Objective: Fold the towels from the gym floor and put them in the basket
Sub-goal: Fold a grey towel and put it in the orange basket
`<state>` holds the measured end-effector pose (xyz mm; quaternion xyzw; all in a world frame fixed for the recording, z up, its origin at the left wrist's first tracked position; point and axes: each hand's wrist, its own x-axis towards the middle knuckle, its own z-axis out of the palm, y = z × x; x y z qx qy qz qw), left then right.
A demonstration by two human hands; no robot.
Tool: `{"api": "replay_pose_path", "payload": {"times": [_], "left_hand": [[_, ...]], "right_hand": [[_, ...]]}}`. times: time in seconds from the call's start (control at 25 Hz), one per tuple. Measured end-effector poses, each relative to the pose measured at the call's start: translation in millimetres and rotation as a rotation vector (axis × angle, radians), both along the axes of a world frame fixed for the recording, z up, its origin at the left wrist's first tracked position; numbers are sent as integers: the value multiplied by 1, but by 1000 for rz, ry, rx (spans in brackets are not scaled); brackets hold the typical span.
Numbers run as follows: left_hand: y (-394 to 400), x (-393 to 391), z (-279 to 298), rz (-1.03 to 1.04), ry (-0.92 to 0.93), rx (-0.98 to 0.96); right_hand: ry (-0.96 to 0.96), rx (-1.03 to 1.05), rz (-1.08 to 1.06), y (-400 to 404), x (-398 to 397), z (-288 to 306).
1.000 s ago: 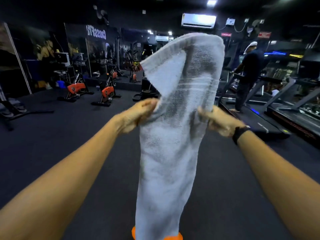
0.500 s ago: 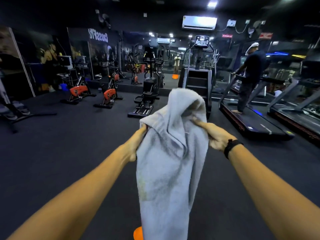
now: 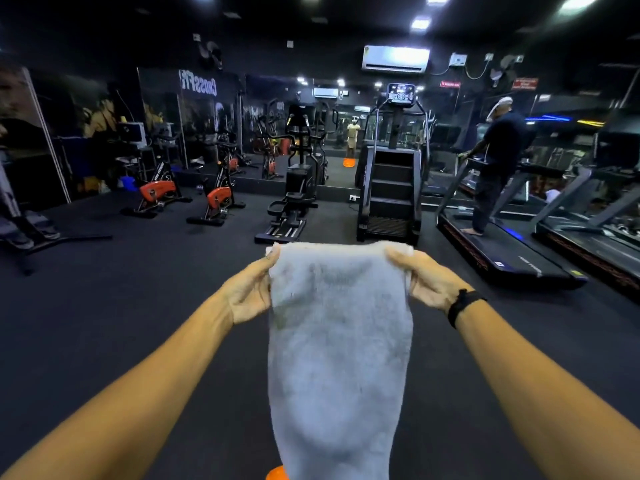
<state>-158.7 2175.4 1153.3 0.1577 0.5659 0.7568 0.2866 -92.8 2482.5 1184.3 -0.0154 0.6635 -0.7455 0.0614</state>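
A white towel point(image 3: 339, 348) hangs folded lengthwise in front of me, its top fold level and its lower end reaching the bottom of the view. My left hand point(image 3: 249, 292) pinches the top left corner. My right hand point(image 3: 426, 282), with a black band on its wrist, pinches the top right corner. A small piece of an orange basket point(image 3: 275, 474) shows at the bottom edge, mostly hidden behind the towel.
Dark gym floor point(image 3: 138, 306) spreads all around. Ahead stand a stair climber point(image 3: 391, 188), an elliptical point(image 3: 294, 202) and orange exercise bikes point(image 3: 218, 199). A person point(image 3: 495, 168) walks on a treadmill point(image 3: 502, 254) at the right. Mirrors line the back wall.
The raised upper half of the towel has come down over the front. Both hands dropped lower and moved apart, and the top edge is now a flat, even fold.
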Motion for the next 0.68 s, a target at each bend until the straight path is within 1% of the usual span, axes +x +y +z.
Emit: {"api": "replay_pose_path", "payload": {"times": [0.04,0.08,0.12,0.16,0.2,0.24,0.28,0.32,0.36,0.4,0.48,0.52,0.6,0.64,0.68], "left_hand": [[0,-1,0,-40,55,-81],[2,3,1,-53,134,-173],[3,4,-2,-17,192,-200],[2,0,-6,45,198,-154],[0,-3,-6,100,191,-96],[-1,-2,0,108,180,-63],[-2,0,4,68,195,-125],[-2,1,7,40,240,-235],[-3,0,7,74,276,-314],[-4,-3,8,139,275,-309],[-6,-7,15,257,247,-189],[-7,-9,17,273,255,-195],[-10,-10,20,299,286,-232],[-11,-10,22,309,281,-188],[-13,-11,24,286,280,-146]], "right_hand": [[-3,12,28,-1,2,4],[-32,99,59,-3,4,6],[-56,201,45,-4,6,5],[-60,231,1,-1,4,1],[-27,172,-54,2,1,-4],[-1,69,-88,4,-1,-5],[3,31,-81,4,0,-4],[-16,91,-40,0,0,-2],[-33,188,-10,-5,2,0],[-24,233,-30,-8,2,1],[52,110,-85,-7,-5,0],[59,65,-83,-7,-7,2],[30,156,-50,-14,-6,5],[55,172,-60,-15,-7,4],[84,126,-79,-14,-8,5]]}}
